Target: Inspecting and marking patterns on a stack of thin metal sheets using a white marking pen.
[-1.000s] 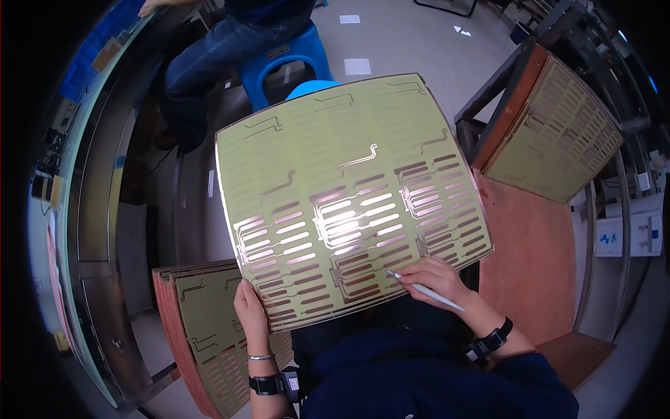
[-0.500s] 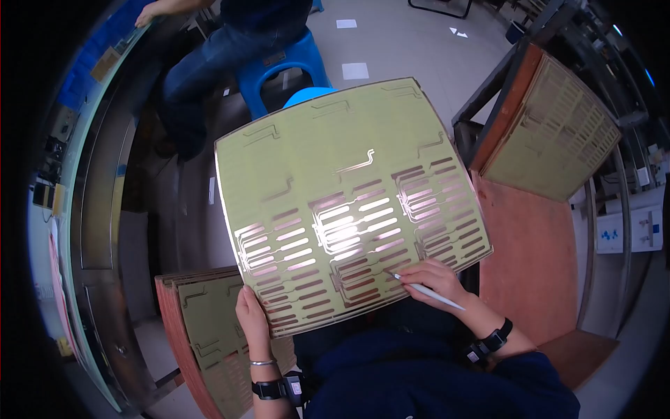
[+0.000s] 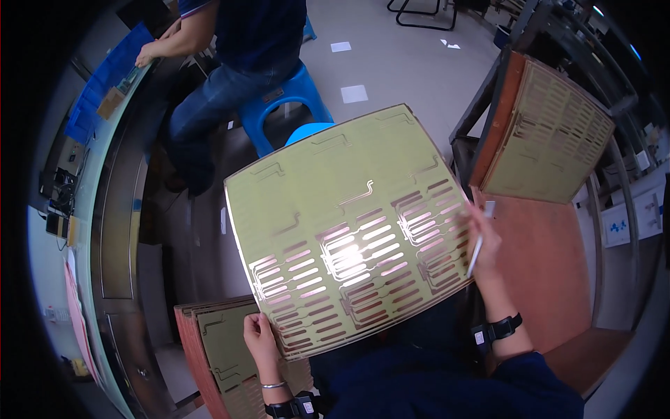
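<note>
A large green circuit board panel [image 3: 307,188] with rows of shiny copper strips is held tilted in front of me. My left hand [image 3: 261,340] grips its lower left edge, thumb on the face. At the right edge is my right hand [image 3: 488,237], slightly blurred, with a slim white pen-shaped tool [image 3: 475,257] in it. The tool points down along the palm, off the copper pattern. Whether the right fingers also pinch the panel's edge I cannot tell.
Similar panels stand stacked at lower left [image 3: 216,349] and lean on a rack at right [image 3: 551,140], above a reddish-brown board [image 3: 534,272]. Ahead, a person [image 3: 258,42] sits on a blue stool [image 3: 283,105] by a long bench [image 3: 105,160] at left.
My right hand has moved from the panel's lower copper rows up to its right edge, swinging the tool away from the surface. The panel appears slightly lower in view.
</note>
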Tool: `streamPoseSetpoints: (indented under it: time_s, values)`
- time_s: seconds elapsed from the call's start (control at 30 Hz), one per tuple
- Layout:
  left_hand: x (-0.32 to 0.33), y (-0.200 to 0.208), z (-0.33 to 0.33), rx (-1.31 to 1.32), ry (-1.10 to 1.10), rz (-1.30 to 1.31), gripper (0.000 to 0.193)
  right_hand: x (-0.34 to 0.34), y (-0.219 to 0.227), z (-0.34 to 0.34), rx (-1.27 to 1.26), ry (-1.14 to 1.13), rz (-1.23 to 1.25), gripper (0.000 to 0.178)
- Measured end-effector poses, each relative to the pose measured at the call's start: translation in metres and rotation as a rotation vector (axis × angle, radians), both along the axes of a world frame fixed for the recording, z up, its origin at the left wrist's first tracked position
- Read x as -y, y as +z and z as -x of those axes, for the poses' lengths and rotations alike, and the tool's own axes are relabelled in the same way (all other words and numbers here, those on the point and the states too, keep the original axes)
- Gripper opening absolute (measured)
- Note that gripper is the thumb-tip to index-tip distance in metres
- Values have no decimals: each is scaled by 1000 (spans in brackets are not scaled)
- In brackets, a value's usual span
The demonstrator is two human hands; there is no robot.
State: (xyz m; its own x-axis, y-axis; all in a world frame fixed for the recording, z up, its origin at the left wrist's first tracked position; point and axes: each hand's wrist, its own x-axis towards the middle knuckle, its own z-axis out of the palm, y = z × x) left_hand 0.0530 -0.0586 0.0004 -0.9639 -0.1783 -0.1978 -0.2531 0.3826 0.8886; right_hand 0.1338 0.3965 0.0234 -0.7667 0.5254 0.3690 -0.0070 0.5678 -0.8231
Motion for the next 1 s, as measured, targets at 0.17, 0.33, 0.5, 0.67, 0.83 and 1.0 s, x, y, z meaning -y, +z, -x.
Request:
streamPoseSetpoints:
  time_s: [0.17, 0.33, 0.5, 0.67, 0.83, 1.0]
  values:
    - [-5, 9, 4, -56, -29, 18, 19, -6, -1, -6, 278, -249, -28, 34]
    - [-4, 24, 4, -129, -127, 421, 20, 0, -17, -9, 226, -242, -452, 34]
    - [-28, 59, 6, -210, -289, 859, 19, 3, -16, -7, 233, -244, -435, 33]
    - [-29, 69, 6, -214, -230, 835, 22, -10, -23, -9, 182, -257, -155, 30]
    - [-13, 45, 2, 87, -7, -95, 30, -21, -30, -7, -26, -182, 215, 26]
    - [-31, 35, -3, 102, 138, -328, 28, -26, -23, -15, 41, -222, 325, 24]
